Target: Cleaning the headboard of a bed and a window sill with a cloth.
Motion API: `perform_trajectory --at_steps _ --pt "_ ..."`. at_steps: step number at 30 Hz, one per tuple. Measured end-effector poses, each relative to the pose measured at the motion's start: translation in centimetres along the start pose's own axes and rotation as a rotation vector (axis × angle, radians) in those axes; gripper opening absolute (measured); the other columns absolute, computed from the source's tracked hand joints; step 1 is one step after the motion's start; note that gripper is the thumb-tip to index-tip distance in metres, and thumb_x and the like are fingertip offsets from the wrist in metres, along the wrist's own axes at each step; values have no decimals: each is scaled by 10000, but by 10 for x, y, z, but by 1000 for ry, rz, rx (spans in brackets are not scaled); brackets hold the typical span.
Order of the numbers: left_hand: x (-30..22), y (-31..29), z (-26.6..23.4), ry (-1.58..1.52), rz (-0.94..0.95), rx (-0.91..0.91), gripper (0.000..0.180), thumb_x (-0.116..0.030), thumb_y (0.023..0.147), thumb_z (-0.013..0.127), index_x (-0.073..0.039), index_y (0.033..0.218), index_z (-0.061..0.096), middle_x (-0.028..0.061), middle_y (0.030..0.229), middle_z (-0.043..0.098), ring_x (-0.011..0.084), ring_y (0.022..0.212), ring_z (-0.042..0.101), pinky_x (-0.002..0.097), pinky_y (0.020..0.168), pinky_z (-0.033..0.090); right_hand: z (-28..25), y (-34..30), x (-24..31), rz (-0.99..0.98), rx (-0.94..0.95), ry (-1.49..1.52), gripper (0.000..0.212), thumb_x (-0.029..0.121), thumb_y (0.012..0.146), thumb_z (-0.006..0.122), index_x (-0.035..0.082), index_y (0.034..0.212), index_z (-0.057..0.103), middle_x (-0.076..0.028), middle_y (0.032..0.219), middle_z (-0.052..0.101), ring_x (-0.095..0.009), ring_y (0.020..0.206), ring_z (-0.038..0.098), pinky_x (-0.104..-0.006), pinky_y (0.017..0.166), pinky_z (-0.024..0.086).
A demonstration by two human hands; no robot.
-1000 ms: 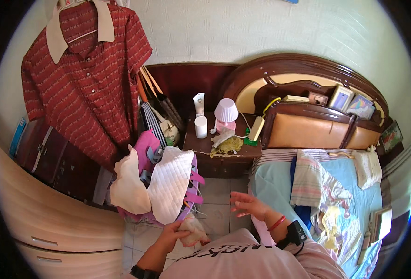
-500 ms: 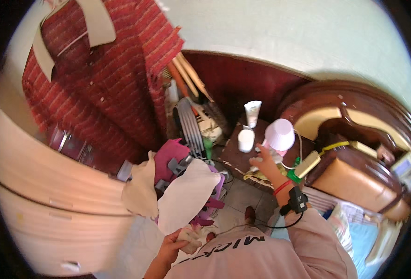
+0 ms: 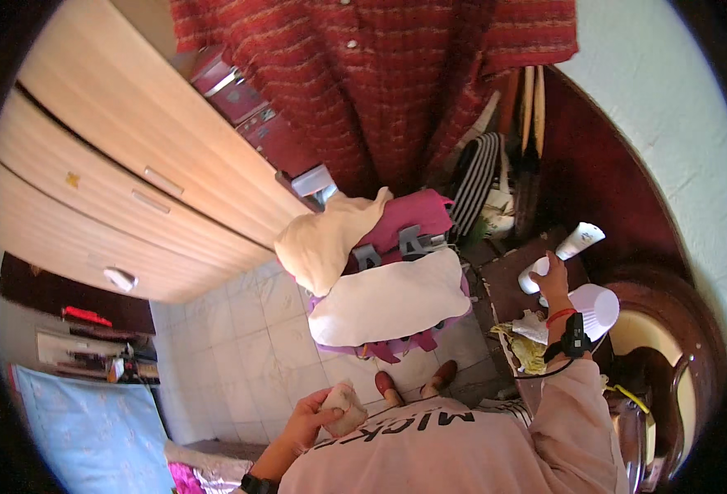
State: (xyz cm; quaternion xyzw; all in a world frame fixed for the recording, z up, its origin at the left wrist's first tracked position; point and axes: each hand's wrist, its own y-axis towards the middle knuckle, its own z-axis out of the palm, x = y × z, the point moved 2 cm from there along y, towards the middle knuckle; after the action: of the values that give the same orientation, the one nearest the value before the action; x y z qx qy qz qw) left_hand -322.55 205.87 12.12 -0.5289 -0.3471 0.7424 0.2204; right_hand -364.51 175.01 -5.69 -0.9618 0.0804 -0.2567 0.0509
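Note:
My left hand [image 3: 310, 420] is low in front of my shirt, its fingers closed on a crumpled greyish-white cloth [image 3: 346, 409]. My right hand [image 3: 553, 284] reaches out over the small dark table [image 3: 507, 284] at the right. Its fingers are round the side of a white jar [image 3: 533, 277], which they partly cover. Just beyond the jar, a white tube [image 3: 581, 240] stands on its cap. Close to my right wrist is a lamp with a pale lilac shade [image 3: 595, 311]. Beneath that forearm lies a crumpled yellowish cloth [image 3: 528, 352] at the table's edge.
A pink and purple seat [image 3: 417, 216] draped with white cloth [image 3: 388, 300] and cream cloth [image 3: 322, 239] stands ahead of my feet. Light wood cabinets [image 3: 133, 189] line the left. A red striped shirt [image 3: 363, 90] hangs ahead. The dark wooden headboard [image 3: 664, 329] rises at the right.
My view has swung left, so the cabinets and a blue bedcover show more. My right hand has moved from beside the lamp to the white jar. The left still holds the cloth.

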Motion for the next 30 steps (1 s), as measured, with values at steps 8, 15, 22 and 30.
perform_trajectory --at_steps 8,15,22,30 --pt "0 8 11 -48 80 85 571 -24 736 612 -6 1258 381 101 1197 486 208 1077 480 332 903 402 -1 -25 18 -32 -18 -167 858 190 544 746 54 1278 323 -183 1165 419 -351 1061 418 -395 901 377" --pt "-4 32 9 9 231 150 565 -54 760 585 -63 1283 373 71 1153 511 155 960 525 258 741 459 -20 -85 34 -55 -143 134 771 203 542 749 -2 1205 412 -218 1136 479 -355 1053 455 -398 919 362" --pt "-23 59 1 -124 249 419 598 -46 746 452 -66 1323 299 92 1187 496 168 877 556 256 587 458 -22 -167 74 -172 -11 83 753 303 573 721 41 1211 423 -202 1174 464 -346 1073 450 -389 934 355" --pt "-34 72 -8 -146 158 681 624 -82 714 513 -4 1297 305 163 1279 393 285 1125 446 382 915 397 -47 -213 100 -16 -2 27 765 294 560 719 64 1223 413 -222 1150 475 -376 1045 468 -405 883 397"
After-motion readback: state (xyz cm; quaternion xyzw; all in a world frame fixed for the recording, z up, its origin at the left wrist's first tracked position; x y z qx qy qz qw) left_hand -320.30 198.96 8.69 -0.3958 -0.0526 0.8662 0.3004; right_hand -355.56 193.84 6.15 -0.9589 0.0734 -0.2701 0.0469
